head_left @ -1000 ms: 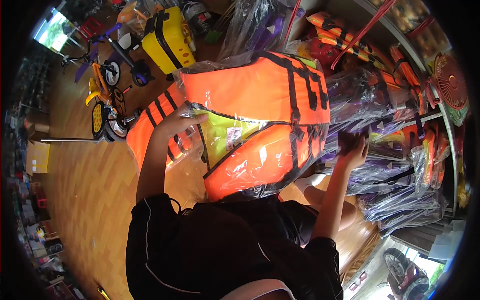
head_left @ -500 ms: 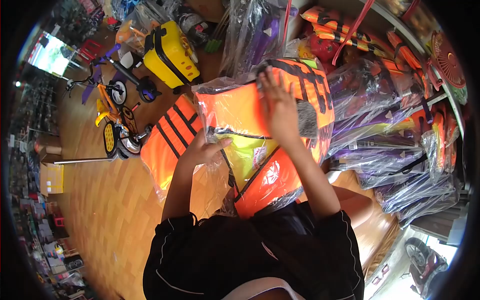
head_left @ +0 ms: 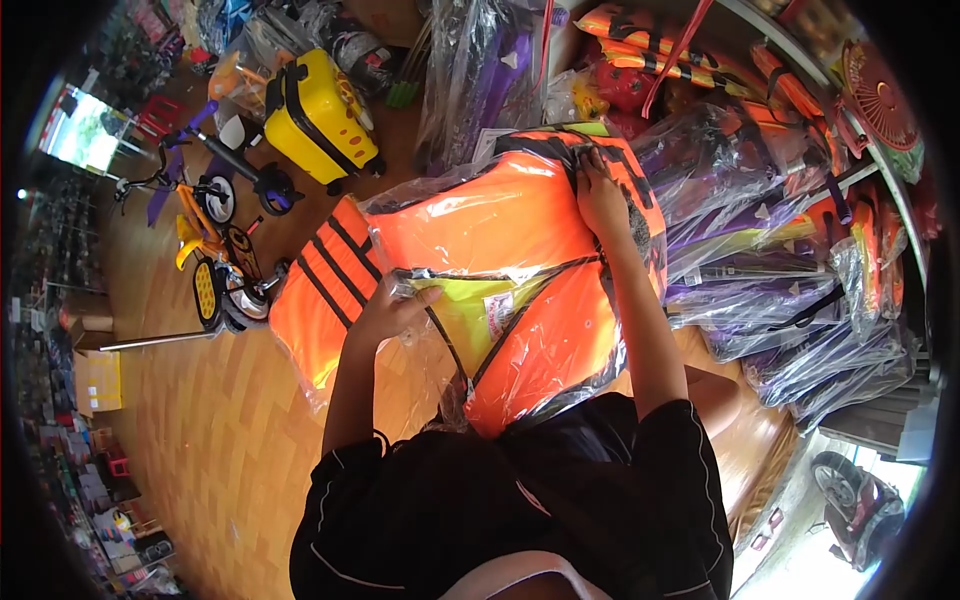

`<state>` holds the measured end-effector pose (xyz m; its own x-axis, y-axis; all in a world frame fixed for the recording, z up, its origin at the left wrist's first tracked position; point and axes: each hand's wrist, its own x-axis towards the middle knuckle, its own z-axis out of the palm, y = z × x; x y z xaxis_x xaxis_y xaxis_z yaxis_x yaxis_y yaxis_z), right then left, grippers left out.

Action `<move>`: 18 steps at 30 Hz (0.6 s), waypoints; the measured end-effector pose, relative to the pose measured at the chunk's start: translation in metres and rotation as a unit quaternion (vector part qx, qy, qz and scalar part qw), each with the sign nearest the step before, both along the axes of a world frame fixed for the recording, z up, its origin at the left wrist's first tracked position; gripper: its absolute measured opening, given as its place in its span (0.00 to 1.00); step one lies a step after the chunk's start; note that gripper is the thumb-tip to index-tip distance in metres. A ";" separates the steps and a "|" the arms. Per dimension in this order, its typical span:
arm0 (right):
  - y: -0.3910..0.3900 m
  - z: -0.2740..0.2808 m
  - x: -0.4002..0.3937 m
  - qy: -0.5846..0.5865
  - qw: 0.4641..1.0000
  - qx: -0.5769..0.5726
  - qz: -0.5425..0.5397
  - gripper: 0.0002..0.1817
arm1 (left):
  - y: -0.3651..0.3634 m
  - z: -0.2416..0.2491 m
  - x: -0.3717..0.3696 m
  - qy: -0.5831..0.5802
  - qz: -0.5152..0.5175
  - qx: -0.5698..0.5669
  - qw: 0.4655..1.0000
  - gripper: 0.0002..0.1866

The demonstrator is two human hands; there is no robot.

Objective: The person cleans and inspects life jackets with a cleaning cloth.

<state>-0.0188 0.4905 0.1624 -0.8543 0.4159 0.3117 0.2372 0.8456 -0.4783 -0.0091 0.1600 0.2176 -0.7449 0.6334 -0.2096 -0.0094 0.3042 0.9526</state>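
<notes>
An orange life jacket (head_left: 480, 215) with black straps and a yellow inner panel lies across my lap, wrapped in clear plastic. A white label (head_left: 498, 312) shows on the yellow part. My left hand (head_left: 395, 308) grips the jacket's near-left edge through the plastic, thumb on top. On the upper right of the jacket, over the black straps, my right hand (head_left: 604, 200) presses with its fingers stretched and close together. A grey fuzzy cloth (head_left: 638, 222) shows beside its wrist, mostly hidden beneath the hand. Past my left hand lies another orange jacket (head_left: 325, 280) with black stripes.
Plastic-wrapped purple items (head_left: 760, 290) are piled at the right, with more orange jackets (head_left: 650, 50) behind. A yellow suitcase (head_left: 318, 115) stands on the wooden floor (head_left: 220, 420), near a child's orange bike (head_left: 205, 230). A cardboard box (head_left: 98, 380) sits at the far left.
My right hand has slid right across the jacket toward its upper right edge, and the grey cloth has moved with it. My left hand keeps its hold.
</notes>
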 end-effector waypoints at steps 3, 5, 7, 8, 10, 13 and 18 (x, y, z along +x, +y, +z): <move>-0.007 0.021 0.009 0.032 0.996 -0.079 0.006 0.18 | 0.000 0.004 0.002 -0.005 0.018 -0.020 1.000 0.16; -0.012 0.034 0.010 0.156 0.978 -0.128 0.055 0.17 | 0.000 0.009 0.003 -0.019 0.035 -0.035 0.999 0.16; -0.026 0.048 0.007 0.203 0.969 -0.078 0.116 0.16 | 0.000 0.013 0.001 -0.048 -0.008 -0.035 0.998 0.16; -0.034 0.052 0.007 0.246 0.953 -0.030 0.172 0.16 | 0.001 0.017 0.003 -0.049 -0.008 -0.036 0.998 0.16; -0.041 0.053 0.009 0.234 0.951 0.010 0.202 0.15 | 0.003 0.024 0.005 -0.054 -0.016 -0.042 0.997 0.16; -0.037 0.042 0.016 0.124 0.970 -0.060 0.199 0.15 | 0.001 0.015 0.008 -0.051 -0.005 -0.002 0.999 0.15; -0.031 0.034 0.047 0.125 0.973 -0.013 0.193 0.13 | -0.005 0.005 0.011 -0.058 0.033 0.029 0.997 0.14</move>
<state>0.0286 0.4595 0.1967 -0.8471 0.0889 0.5240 -0.2233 0.8352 -0.5026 0.0018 0.1552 0.2226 -0.7582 0.5969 -0.2622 -0.1397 0.2441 0.9596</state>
